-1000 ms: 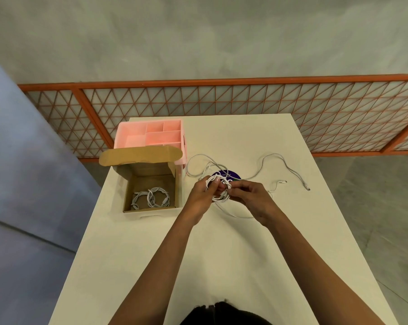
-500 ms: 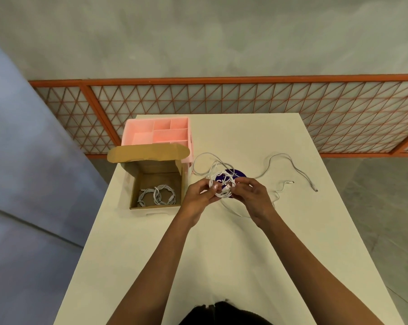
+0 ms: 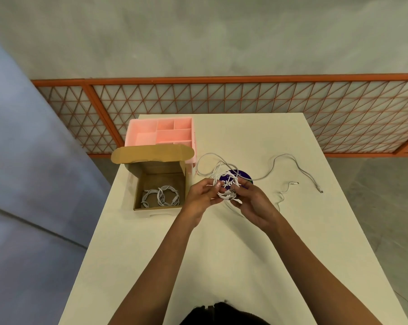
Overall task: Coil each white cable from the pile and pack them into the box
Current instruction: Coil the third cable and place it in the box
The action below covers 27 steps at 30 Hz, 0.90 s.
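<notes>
We've got both hands up over the middle of the tabletop (image 3: 221, 254), on one coil (image 3: 225, 187). The left hand (image 3: 202, 195) pinches its left side with curled fingers. The right hand (image 3: 252, 202) pinches the near right side, where a plug seems to sit, though it's too small to be sure. Loose cable (image 3: 302, 171) trails toward the right edge. The box (image 3: 156, 168) sits open by the left edge, two coiled cables (image 3: 162, 195) flat inside. A pink tray (image 3: 160, 133) stands just behind it at the far left corner.
</notes>
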Available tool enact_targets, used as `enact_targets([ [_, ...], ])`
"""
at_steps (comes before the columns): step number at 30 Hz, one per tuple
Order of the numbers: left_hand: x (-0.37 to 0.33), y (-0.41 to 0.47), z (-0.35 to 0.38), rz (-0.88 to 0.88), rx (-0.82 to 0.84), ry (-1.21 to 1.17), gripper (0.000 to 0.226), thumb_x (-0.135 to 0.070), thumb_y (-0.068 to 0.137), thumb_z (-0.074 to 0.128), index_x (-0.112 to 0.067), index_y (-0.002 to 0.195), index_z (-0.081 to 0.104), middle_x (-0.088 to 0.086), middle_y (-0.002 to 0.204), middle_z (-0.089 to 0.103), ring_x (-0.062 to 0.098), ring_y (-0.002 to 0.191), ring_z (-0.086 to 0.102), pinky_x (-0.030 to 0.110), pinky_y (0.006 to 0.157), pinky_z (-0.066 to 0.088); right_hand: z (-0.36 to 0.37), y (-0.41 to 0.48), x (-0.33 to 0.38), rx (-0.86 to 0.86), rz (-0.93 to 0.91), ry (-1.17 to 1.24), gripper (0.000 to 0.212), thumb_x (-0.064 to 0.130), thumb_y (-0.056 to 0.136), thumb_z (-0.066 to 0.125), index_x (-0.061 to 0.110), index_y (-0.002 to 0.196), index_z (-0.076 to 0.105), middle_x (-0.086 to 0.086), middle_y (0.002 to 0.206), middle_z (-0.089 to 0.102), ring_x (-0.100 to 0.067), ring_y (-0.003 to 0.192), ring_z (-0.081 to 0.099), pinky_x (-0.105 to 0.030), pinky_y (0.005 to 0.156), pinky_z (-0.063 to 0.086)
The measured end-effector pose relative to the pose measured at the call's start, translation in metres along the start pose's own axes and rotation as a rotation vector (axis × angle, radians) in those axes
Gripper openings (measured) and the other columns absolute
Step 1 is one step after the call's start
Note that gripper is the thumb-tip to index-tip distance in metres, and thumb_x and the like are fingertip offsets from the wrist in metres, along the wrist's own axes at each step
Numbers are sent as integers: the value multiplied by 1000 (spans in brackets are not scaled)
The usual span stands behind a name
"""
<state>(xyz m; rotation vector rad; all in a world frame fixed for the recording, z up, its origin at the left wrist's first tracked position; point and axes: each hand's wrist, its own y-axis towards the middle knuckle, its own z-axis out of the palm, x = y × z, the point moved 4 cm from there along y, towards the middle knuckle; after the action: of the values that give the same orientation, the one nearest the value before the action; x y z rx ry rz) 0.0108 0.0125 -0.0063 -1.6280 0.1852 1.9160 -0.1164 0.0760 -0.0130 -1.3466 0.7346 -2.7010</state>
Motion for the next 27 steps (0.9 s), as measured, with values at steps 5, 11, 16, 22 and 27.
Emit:
enact_targets([
  [5,-3,-1,-7,49,-51,78,13,-11,93,57,-4,102,64,9,87,68,15,83,66,24,74,57,5,1,0,-16,-28,-50,28,4,90,52,13,116,52,-7,103,62,-16,87,59,-30,78,42],
  [11,1,-4,-21,65,-87,146,18,-12,94,56,-4,105,66,13,88,65,20,85,65,24,72,58,7,-1,-4,-104,-168,-327,13,14,95,55,6,103,61,0,88,67,-10,79,62,-21,74,49],
  [16,3,-9,-32,65,-90,156,15,-9,93,57,-9,104,66,17,96,64,22,90,65,28,77,58,9,2,-10,-133,-170,-271,21,-1,86,64,-1,106,61,-13,92,66,-18,84,65,-21,73,54],
  [22,2,-15,-33,26,-77,95,14,-6,93,57,-4,105,64,10,89,64,15,83,66,25,71,58,19,9,-18,-90,-79,-45,21,-1,89,57,3,108,61,-12,98,67,-20,87,64,-26,75,52],
  [27,-1,-15,-38,21,-71,65,11,-3,90,59,-7,98,65,9,90,64,16,85,69,28,73,59,29,7,-20,-11,-27,-85,25,-7,89,48,7,108,58,-7,93,63,-18,85,59,-28,76,47],
])
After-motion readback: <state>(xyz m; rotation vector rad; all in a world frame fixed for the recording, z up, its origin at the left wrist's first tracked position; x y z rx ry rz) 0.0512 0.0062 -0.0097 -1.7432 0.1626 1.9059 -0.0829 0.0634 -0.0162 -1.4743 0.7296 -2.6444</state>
